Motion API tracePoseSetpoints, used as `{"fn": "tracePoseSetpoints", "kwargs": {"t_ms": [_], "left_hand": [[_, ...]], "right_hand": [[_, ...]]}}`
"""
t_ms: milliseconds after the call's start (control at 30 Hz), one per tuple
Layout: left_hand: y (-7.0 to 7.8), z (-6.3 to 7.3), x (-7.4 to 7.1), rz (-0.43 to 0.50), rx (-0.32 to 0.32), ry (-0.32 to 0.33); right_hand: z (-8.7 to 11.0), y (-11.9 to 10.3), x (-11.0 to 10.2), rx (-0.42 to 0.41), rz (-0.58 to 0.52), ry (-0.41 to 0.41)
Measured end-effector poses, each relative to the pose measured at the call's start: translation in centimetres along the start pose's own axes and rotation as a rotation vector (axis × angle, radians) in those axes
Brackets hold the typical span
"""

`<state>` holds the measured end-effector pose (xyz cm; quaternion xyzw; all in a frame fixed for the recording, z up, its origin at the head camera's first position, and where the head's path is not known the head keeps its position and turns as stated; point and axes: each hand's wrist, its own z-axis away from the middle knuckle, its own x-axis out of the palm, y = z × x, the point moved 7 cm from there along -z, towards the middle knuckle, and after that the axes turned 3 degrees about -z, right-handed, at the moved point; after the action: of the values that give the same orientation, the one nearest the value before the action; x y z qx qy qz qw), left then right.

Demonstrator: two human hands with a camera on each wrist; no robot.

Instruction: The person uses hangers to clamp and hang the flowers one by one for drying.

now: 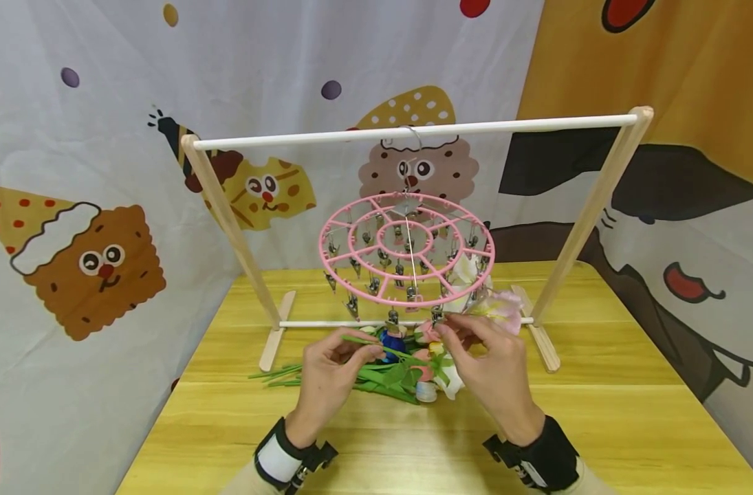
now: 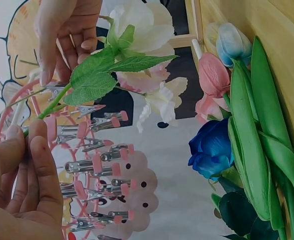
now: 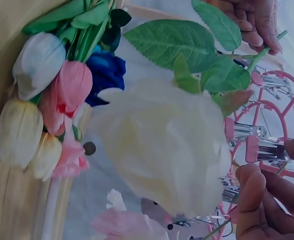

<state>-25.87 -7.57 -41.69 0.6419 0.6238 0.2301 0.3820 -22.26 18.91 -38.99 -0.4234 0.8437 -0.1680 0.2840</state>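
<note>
My left hand [image 1: 333,375] pinches the green stem [image 2: 54,102] of a white artificial flower [image 3: 162,145] between thumb and fingers. Leaves spread along that stem, and the bloom [image 1: 450,381] hangs to the right, below my other hand. My right hand [image 1: 490,368] holds a small metal clip [image 3: 267,151] with pink tips, its thumb and forefinger on either side. The clip hangs at the front rim of a round pink hanger [image 1: 407,301]. The held stem is just left of that clip in the head view.
The hanger, ringed with several clips, hangs from a white bar [image 1: 506,126] on a wooden stand [image 1: 580,234]. Pink and white flowers [image 1: 505,309] are at its right side. Artificial tulips [image 3: 39,65] and a blue flower [image 2: 212,149] lie on the wooden table [image 1: 227,426] beneath.
</note>
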Motion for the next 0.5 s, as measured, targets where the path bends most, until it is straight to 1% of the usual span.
{"fn": "tracePoseSetpoints", "kwargs": {"t_ms": [167,500], "left_hand": [[0.18,-0.03,-0.01,-0.001,0.001,0.007],[0.53,-0.2,0.12,-0.001,0.013,0.021]], "right_hand": [[0.04,-0.12,0.21,0.031,-0.027,0.001],[0.26,0.22,0.51,0.192,-0.175,-0.007]]}}
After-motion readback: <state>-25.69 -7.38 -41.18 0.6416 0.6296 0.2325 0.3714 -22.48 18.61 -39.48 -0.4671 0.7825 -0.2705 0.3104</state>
